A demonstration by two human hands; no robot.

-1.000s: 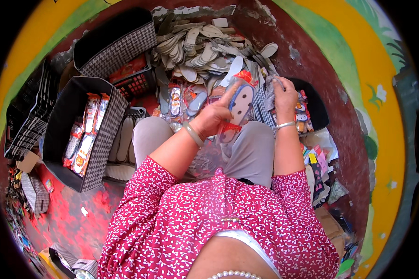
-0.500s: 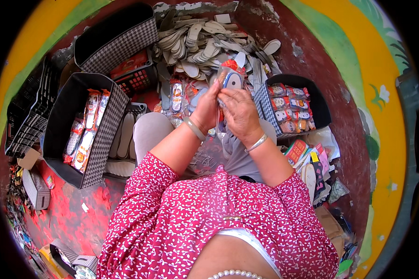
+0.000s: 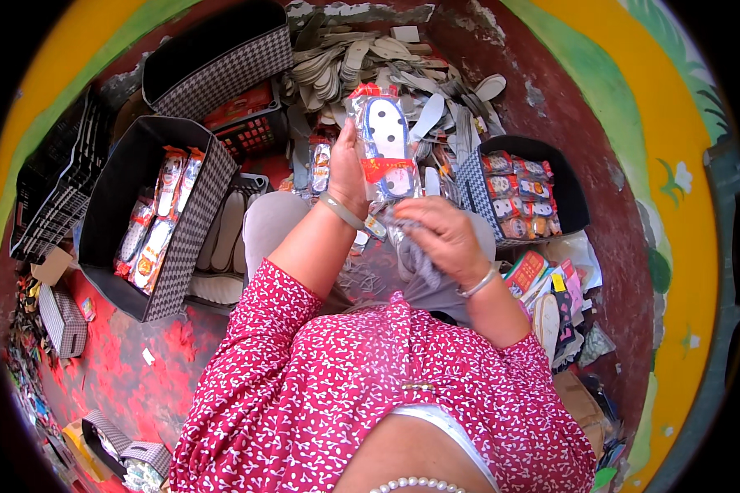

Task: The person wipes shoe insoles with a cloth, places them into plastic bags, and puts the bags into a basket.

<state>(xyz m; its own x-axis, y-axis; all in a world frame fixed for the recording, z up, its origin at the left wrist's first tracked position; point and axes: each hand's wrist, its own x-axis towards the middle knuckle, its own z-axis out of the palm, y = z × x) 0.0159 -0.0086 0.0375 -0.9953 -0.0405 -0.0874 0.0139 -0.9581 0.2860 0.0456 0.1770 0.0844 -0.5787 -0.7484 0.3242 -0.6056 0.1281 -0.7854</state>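
A clear plastic packet holding white insoles with black dots and blue edging (image 3: 386, 127) is upright before me. Red printing runs along its top and across its lower part. My left hand (image 3: 349, 171) grips it from the left side, fingers mostly hidden behind it. Below and to the right, my right hand (image 3: 448, 234) is closed, its fingertips pinching a crumpled grey cloth (image 3: 419, 261) that hangs over my lap. The right hand is apart from the packet.
A houndstooth bin (image 3: 501, 215) of packets stands at right, another bin (image 3: 191, 246) with packets at left. Behind lies a heap of loose pale insoles (image 3: 362, 62). An empty-looking bin (image 3: 222, 82) stands far left. Stacked insoles (image 3: 543, 316) lie by my right knee.
The packet was tilted between both hands; now it is upright in my left hand, its face showing. My right hand has let go of it and moved down toward my lap.
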